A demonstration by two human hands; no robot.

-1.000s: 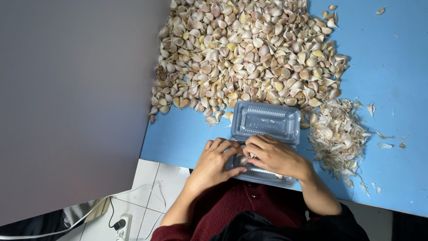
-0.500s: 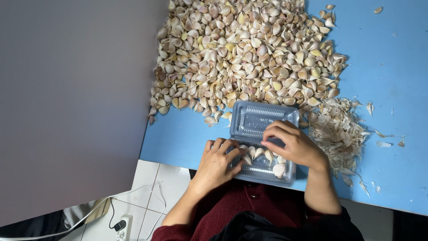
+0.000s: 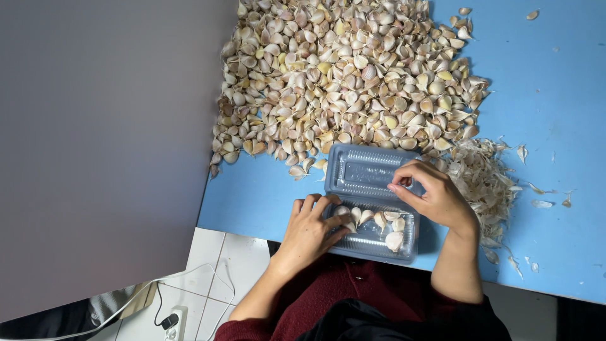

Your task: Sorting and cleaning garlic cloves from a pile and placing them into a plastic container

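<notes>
A clear plastic hinged tray (image 3: 372,247) lies open at the near edge of the blue table (image 3: 252,196), with its lid (image 3: 363,172) folded back toward the pile. Several peeled garlic cloves (image 3: 386,222) lie in the tray's lower half. My left hand (image 3: 310,230) rests on the tray's left end, its thumb and fingers pinching a clove (image 3: 344,219). My right hand (image 3: 434,197) is at the lid's right edge with its fingers curled and pinched on the rim. A big heap of unpeeled garlic cloves (image 3: 347,82) spreads just beyond the lid.
A mound of papery garlic skins (image 3: 483,180) lies right of my right hand, with loose flakes scattered further right. A grey wall (image 3: 101,139) fills the left. Below the table edge are white floor tiles, a cable and a power strip (image 3: 172,317).
My right hand has moved from over the tray's lower half up and right to the lid's edge, uncovering the cloves. My left hand has slid slightly right onto the cloves.
</notes>
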